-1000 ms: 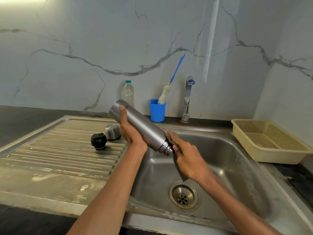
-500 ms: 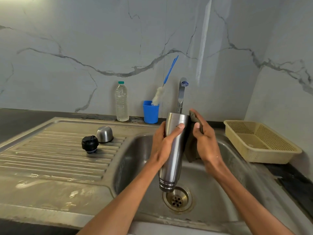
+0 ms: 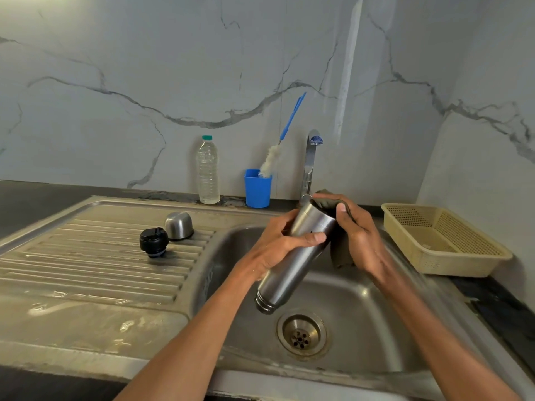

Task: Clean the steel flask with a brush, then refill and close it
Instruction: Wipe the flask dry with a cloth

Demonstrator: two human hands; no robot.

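The steel flask (image 3: 286, 270) hangs upside down over the sink basin (image 3: 347, 299), its threaded mouth pointing at the drain (image 3: 301, 334). My left hand (image 3: 280, 244) grips its middle. My right hand (image 3: 357, 235) holds a dark cloth (image 3: 340, 253) against the flask's base and upper side. The black stopper (image 3: 153, 241) and steel cap (image 3: 179, 225) sit on the drainboard. A blue-handled bottle brush (image 3: 282, 140) stands in a blue cup (image 3: 257, 188) at the wall.
A clear water bottle (image 3: 208, 169) stands left of the cup. The tap (image 3: 311, 160) rises behind the flask. A beige plastic basket (image 3: 443, 238) sits on the counter to the right. The ribbed drainboard (image 3: 86, 261) is wet.
The flask swung from lying slanted with its mouth toward my right hand to mouth-down over the drain. My right hand with the cloth shifted from the neck up to the flask's base.
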